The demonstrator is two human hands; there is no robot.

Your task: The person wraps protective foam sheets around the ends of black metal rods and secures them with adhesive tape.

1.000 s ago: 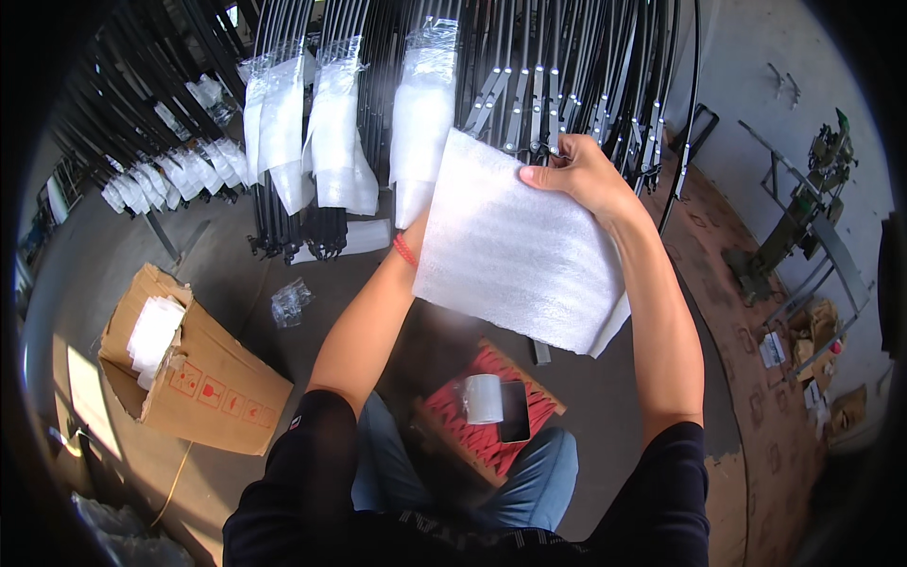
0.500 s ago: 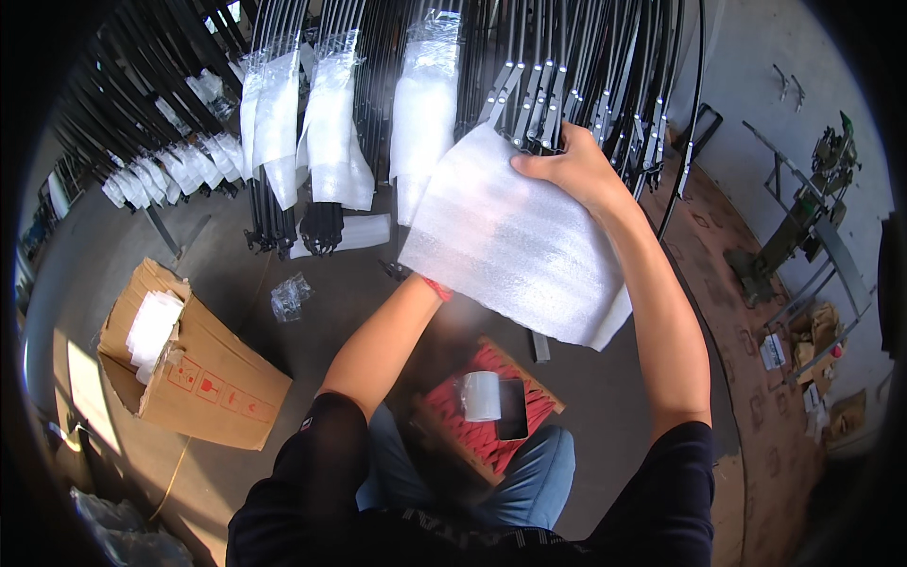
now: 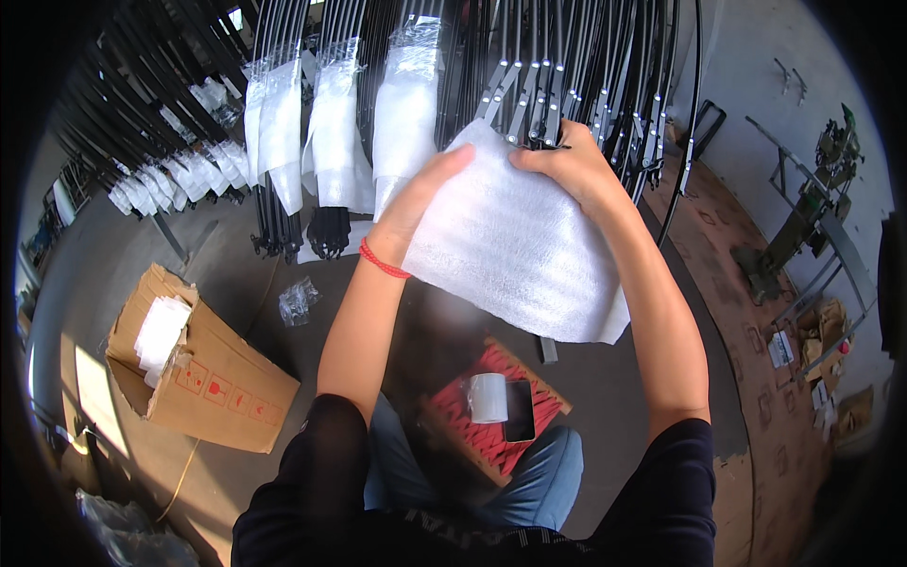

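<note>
A white foam sheet spreads in front of me, its upper edge against a bunch of black metal rods with silver flat links. My left hand, a red cord on its wrist, holds the sheet's upper left edge; the thumb lies on top and the fingers are hidden behind. At the upper right edge my right hand closes on the sheet, thumb in front, its other fingers around the back by the rod ends. To the left hang rod bundles wrapped in white foam and clear film.
Below my hands, a stool with red woven straps bears a roll of clear film and a black phone. An open cardboard box with white sheets stands left. A green machine is by the right wall. Crumpled film lies on the floor.
My left hand has come up from beneath the foam sheet to its upper left edge, thumb now on top. The right hand keeps its hold, nearly unmoved.
</note>
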